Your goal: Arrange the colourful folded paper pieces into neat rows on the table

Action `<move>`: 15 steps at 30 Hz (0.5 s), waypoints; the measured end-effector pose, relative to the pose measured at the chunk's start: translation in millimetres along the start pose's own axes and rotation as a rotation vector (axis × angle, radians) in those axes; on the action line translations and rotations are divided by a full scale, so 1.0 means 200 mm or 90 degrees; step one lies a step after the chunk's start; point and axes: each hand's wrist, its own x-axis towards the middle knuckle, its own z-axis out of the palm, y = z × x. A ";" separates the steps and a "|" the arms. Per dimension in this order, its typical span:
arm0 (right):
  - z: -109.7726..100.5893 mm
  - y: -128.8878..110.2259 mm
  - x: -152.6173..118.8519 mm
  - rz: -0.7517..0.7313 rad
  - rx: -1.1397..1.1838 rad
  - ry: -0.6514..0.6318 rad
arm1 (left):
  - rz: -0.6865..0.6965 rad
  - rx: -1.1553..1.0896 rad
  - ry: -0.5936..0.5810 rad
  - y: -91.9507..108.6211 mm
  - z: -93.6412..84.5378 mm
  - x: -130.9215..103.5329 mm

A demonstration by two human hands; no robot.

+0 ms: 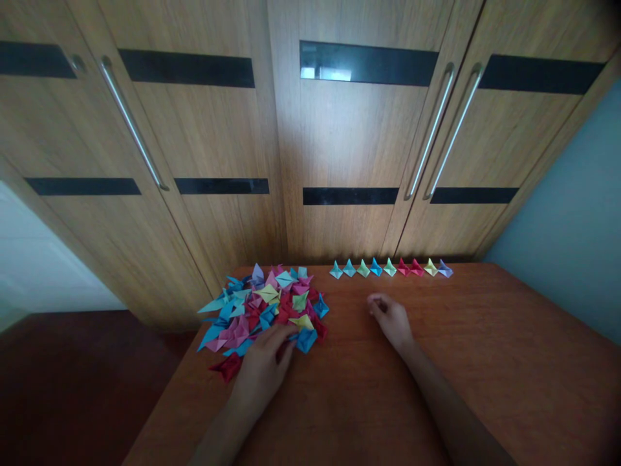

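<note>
Head view shows the left hand point(266, 361) at the near right part of a pile of folded paper pieces point(237, 331), on the left of a wooden table point(359, 401). Its fingers bend down and inward, the tips at a blue piece point(306, 340); I cannot tell whether they pinch it. That piece lies at the pile's near right edge, broad across, with a corner toward the near side. Just beyond it, a yellow piece point(303, 322) has its long axis running roughly left to right, a tip to the left. At the pile's near left, a dark red piece point(228, 367) also lies roughly left to right, one point leftward.

The right hand point(394, 325) is right of the pile, fingers curled loosely; whether thumb and fingers meet, I cannot tell. Beyond it, nine small pieces form a row point(389, 268) along the table's far edge, running left to right, each with a peak pointing up. Wooden cupboard doors point(339, 136) rise behind.
</note>
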 end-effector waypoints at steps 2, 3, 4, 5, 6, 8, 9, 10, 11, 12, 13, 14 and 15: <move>-0.01 -0.03 -0.02 0.000 0.089 -0.014 | -0.020 -0.021 0.023 0.01 -0.01 0.03; -0.01 -0.06 -0.03 -0.003 0.128 -0.024 | -0.024 -0.027 0.025 0.02 -0.02 0.06; -0.01 -0.09 -0.04 -0.009 0.161 -0.036 | -0.024 -0.032 0.025 0.03 -0.03 0.08; -0.01 -0.13 -0.06 -0.019 0.187 -0.047 | -0.020 -0.036 0.024 0.05 -0.03 0.11; -0.01 -0.17 -0.08 -0.031 0.205 -0.063 | -0.015 -0.039 0.019 0.07 -0.03 0.14; 0.00 -0.25 -0.11 -0.060 0.215 -0.103 | -0.002 -0.044 0.008 0.12 0.00 0.21; 0.01 -0.28 -0.12 -0.076 0.209 -0.124 | 0.003 -0.047 0.003 0.15 0.02 0.24; 0.02 -0.30 -0.14 -0.092 0.202 -0.139 | 0.008 -0.051 -0.002 0.17 0.04 0.26; 0.02 -0.32 -0.15 -0.106 0.194 -0.148 | 0.013 -0.057 -0.008 0.19 0.07 0.29; 0.02 -0.32 -0.15 -0.119 0.185 -0.149 | 0.015 -0.065 -0.013 0.21 0.10 0.31; 0.03 -0.33 -0.15 -0.130 0.175 -0.143 | 0.014 -0.079 -0.016 0.23 0.14 0.32; 0.03 -0.32 -0.15 -0.138 0.164 -0.136 | 0.005 -0.100 -0.017 0.24 0.17 0.34; 0.03 -0.32 -0.15 -0.142 0.154 -0.129 | -0.010 -0.128 -0.013 0.25 0.20 0.34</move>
